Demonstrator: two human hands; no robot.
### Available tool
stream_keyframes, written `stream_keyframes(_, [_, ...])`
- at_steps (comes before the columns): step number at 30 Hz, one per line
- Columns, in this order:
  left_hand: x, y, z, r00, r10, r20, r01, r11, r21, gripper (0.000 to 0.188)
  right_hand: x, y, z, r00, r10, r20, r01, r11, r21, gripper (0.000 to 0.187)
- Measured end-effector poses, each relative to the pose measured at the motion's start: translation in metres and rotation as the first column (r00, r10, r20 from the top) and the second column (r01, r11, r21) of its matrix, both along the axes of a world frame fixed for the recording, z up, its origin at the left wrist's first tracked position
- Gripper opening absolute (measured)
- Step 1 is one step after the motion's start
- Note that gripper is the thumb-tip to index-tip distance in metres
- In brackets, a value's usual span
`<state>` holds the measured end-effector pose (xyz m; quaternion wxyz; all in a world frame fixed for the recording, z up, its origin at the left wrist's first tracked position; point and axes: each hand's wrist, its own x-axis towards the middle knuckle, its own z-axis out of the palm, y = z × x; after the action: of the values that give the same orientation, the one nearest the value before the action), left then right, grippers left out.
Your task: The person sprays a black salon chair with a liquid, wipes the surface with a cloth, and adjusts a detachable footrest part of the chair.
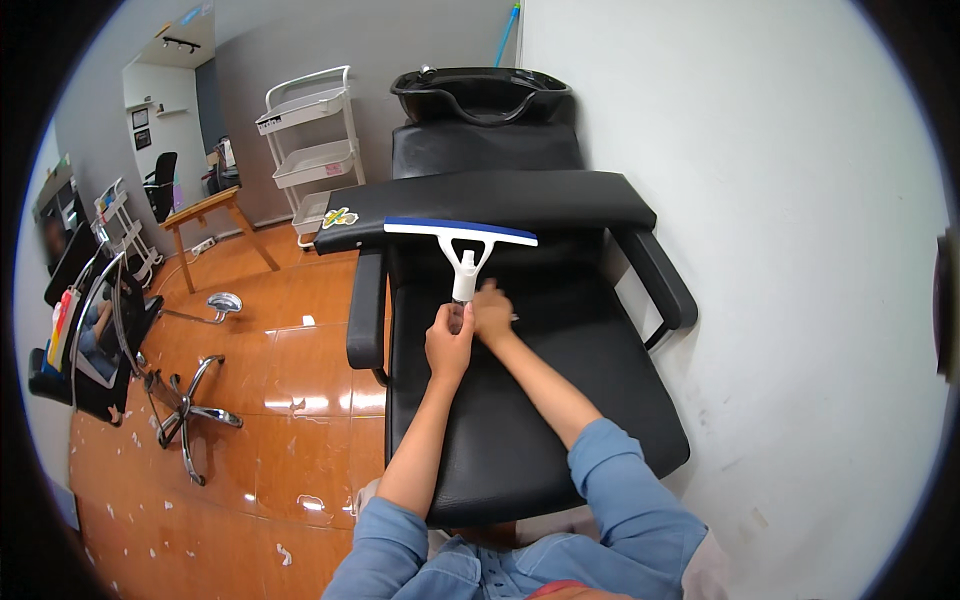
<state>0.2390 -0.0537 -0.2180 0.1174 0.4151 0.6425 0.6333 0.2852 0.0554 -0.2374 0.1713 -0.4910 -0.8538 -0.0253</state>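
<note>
A squeegee (465, 278) with a white frame, a blue blade and a spray nozzle stands upright above the black chair seat (560, 390). My left hand (449, 343) is closed around the lower part of its handle. Right beside it is my right hand (491, 312), smeared by motion, so its fingers do not show clearly. Whether the right hand touches the handle cannot be made out. Behind the squeegee blade, a black padded board (500, 197) lies across the chair's armrests, with a yellow-green sticker (340, 217) at its left end.
A black wash basin (480, 97) tops the chair. Right of the chair rises a white wall (780, 250). At left stand a white tiered trolley (315, 160), a wooden stand (205, 212) and a wheeled chair (190, 405). White scraps litter the shiny orange floor (285, 555).
</note>
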Motion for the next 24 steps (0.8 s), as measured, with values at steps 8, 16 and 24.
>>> stream_keyframes(8, [-0.015, -0.019, 0.007, 0.979, 0.131, -0.159, -0.14, 0.989, -0.045, 0.031, 0.001, -0.04, 0.025, 0.972, 0.185, -0.143, -0.188, 0.982, -0.007, 0.039])
stream_keyframes(16, [-0.008, -0.009, 0.011, 0.99, 0.087, -0.107, -0.092, 0.995, -0.048, 0.031, 0.17, 0.046, 0.011, 0.922, -0.385, -0.053, 0.388, 0.914, 0.119, 0.04])
stream_keyframes(24, [-0.013, -0.037, 0.033, 0.964, 0.167, -0.206, -0.188, 0.978, -0.091, 0.034, 0.174, 0.049, 0.011, 0.912, -0.41, 0.011, 0.406, 0.907, 0.11, 0.043])
